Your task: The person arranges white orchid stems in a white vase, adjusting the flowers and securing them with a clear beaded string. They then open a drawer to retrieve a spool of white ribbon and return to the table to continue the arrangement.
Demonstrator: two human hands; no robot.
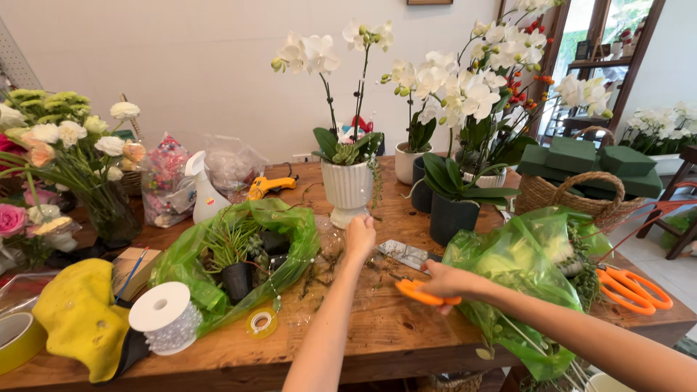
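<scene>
Orange-handled scissors point(425, 292) sit gripped in right hand point(444, 279); left hand point(359, 236) touches ribbed white pot point(347, 190).

Florist's workroom or flower shop. Wooden tabletop point(406, 319) crowded with potted white orchids point(450, 87), cut roses and lisianthus in a vase point(109, 210), green floral foam blocks point(581, 156) in a wicker basket point(573, 199), a glue gun point(267, 186), orange scissors point(633, 284), a bead-string spool point(165, 318).

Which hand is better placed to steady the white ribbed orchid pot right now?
Left. The left hand is already at the base of the white ribbed pot, apparently empty. The right hand is farther back and holds orange scissors.
</scene>
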